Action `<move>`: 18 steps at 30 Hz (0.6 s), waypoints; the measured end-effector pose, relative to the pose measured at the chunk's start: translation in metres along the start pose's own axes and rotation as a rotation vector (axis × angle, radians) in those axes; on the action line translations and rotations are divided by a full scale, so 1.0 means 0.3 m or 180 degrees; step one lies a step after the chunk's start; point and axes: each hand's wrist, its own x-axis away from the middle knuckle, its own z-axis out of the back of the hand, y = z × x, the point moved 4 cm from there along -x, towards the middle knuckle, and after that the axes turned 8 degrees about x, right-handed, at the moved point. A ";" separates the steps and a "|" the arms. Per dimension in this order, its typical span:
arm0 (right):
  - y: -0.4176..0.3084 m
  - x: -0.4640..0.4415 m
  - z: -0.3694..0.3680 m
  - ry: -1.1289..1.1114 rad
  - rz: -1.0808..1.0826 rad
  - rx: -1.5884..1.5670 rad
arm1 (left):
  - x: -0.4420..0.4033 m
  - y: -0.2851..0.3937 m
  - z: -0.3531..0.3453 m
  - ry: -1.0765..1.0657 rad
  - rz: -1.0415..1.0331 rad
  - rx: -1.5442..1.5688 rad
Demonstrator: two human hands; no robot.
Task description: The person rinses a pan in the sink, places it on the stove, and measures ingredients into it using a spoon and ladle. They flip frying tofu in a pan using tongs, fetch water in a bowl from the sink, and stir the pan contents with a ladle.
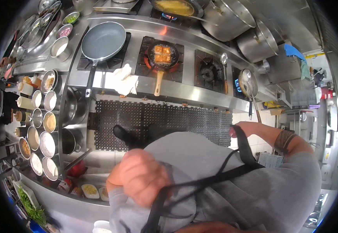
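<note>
In the head view, my left hand [143, 176] is raised in front of my grey shirt [231, 190], slightly blurred, its fingers curled into a fist. A black strap [206, 180] crosses my chest and bends right beside that fist; whether the fingers grip it is hidden. My right hand [237, 130] is out at my right side, low by the hip, partly covered by a loop of the same strap, and its fingers hardly show. Ahead on the stove, a small pan [159, 79] with a wooden handle holds browned pieces [162, 53] over a glowing burner.
A grey frying pan [103, 40] and a crumpled white cloth [125, 79] lie left of the small pan. Lit flames show under a pan at right [248, 83]. Large pots [227, 21] stand behind. Several ingredient tubs [46, 143] line the left counter. Black perforated matting [200, 120] covers the floor.
</note>
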 end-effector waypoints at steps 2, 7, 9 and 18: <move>0.035 -0.070 -0.010 -0.0388 -0.0210 0.0300 | -0.019 -0.048 0.044 -0.0785 0.0051 0.0436; -0.051 -0.277 -0.036 -0.0470 0.0268 0.0396 | -0.048 -0.079 0.083 -0.1997 0.0094 0.0952; -0.088 -0.383 -0.073 -0.0738 0.0080 0.0492 | -0.083 -0.087 0.115 -0.2139 0.0162 0.0931; -0.262 -0.577 -0.190 -0.1723 0.0219 0.0853 | -0.135 -0.162 0.247 -0.2485 0.0027 0.0998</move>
